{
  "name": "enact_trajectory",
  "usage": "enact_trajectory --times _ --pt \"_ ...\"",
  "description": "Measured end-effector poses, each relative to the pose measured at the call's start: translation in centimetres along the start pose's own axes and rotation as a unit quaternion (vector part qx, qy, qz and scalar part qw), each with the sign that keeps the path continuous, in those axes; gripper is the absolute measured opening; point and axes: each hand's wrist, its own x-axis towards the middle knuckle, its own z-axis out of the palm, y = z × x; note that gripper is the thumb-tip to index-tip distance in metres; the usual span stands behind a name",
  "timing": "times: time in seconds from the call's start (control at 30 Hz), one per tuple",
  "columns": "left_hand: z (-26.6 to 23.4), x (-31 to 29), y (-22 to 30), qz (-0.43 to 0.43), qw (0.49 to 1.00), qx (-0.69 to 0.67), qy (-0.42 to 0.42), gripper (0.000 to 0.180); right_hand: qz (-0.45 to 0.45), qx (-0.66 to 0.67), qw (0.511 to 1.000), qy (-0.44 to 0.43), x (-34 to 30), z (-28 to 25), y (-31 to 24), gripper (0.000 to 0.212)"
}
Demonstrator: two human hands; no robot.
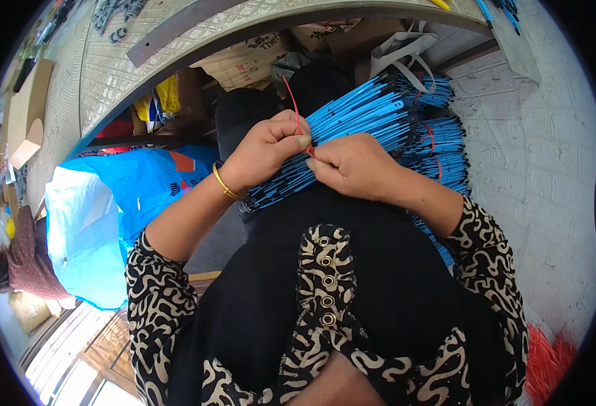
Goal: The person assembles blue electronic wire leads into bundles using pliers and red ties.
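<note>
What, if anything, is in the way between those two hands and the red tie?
Nothing visible: the left hand and right hand both pinch the red tie directly, right at the bundle of blue strips.

Pale tiled floor (541,176), textured tabletop (112,84) across upper left; bright window panes (75,387), lower left

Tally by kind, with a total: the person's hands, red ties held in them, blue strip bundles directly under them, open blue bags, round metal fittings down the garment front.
Left hand and right hand: 2
Held red tie: 1
Blue strip bundle: 1
Open blue bag: 1
Round metal fittings: 5
Total: 10
</note>
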Motion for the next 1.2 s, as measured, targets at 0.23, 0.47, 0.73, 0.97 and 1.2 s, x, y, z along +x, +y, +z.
enact_trajectory --times 0.23,0.47,0.73,0.97,1.2 --pt "-0.1 2.0 0.4 0.218 0.857 0.46 0.074 0.013 -0.091 -0.185 0.978 -0.034 -1.2 0.9 2.4 0.014" --pt "0.3 2.6 3.0 -0.157 0.985 0.063 -0.027 0.013 -0.121 -0.22 0.962 -0.102 -1.0 0.4 4.0 0.011" --pt "1.9 2.7 2.3 -0.12 0.983 0.119 -0.078 0.007 -0.088 -0.097 0.99 -0.061 -1.8 -0.9 3.8 0.019" --pt "2.2 1.2 1.8 0.083 0.928 0.364 -0.026 0.009 0.084 0.254 0.963 -0.025 -1.1 -0.3 2.1 0.023" --pt "1.2 1.7 1.7 -0.073 0.974 0.201 -0.075 0.003 0.06 0.041 0.996 0.044 -1.7 -1.5 3.6 0.015"
